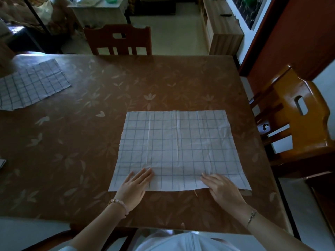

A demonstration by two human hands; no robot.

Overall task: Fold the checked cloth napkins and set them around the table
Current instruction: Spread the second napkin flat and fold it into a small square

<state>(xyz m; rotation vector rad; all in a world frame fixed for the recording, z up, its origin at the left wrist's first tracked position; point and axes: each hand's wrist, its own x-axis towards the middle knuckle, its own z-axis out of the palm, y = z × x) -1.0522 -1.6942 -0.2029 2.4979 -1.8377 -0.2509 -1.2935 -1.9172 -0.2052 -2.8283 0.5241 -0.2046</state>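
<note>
A white checked napkin (178, 145) lies spread flat and unfolded on the brown leaf-patterned table (81, 142), right of centre near me. My left hand (135, 187) rests flat on its near left part, fingers straight. Flat on the near right edge lies my right hand (222, 188), fingers straight. Another checked napkin (30, 84) lies spread out at the far left of the table, partly cut off by the frame edge.
A wooden chair (118, 39) stands at the table's far side and an orange-brown chair (297, 115) at its right side. A wooden cabinet (220, 24) stands beyond the far right corner. A small pale object (2, 163) shows at the left edge.
</note>
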